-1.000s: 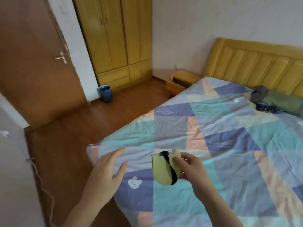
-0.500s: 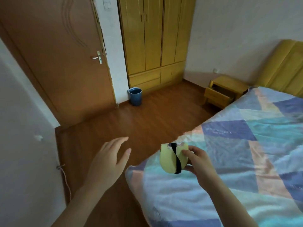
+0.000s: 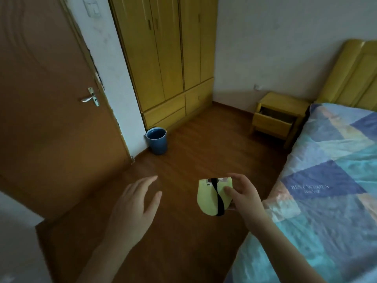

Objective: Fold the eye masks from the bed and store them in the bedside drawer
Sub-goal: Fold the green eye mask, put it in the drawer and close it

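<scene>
My right hand [image 3: 243, 196] pinches a folded pale-yellow eye mask [image 3: 208, 198] with a black strap across it, held over the wooden floor just left of the bed [image 3: 326, 201]. My left hand [image 3: 134, 207] hovers beside it, fingers spread and holding nothing. The yellow bedside table [image 3: 282, 100] stands at the far right beside the headboard, and its drawer [image 3: 272, 119] is pulled out.
A blue bin [image 3: 156, 140] sits on the floor by the wall corner. A yellow wardrobe [image 3: 163, 58] fills the back wall and a brown door [image 3: 51, 99] is shut on the left. Wooden floor [image 3: 204, 144] stretches between me and the bedside table.
The view has swung left, away from the bed and toward the floor and bedside table. The mask stays in my right hand, which has gone from over the bed to over the floor.
</scene>
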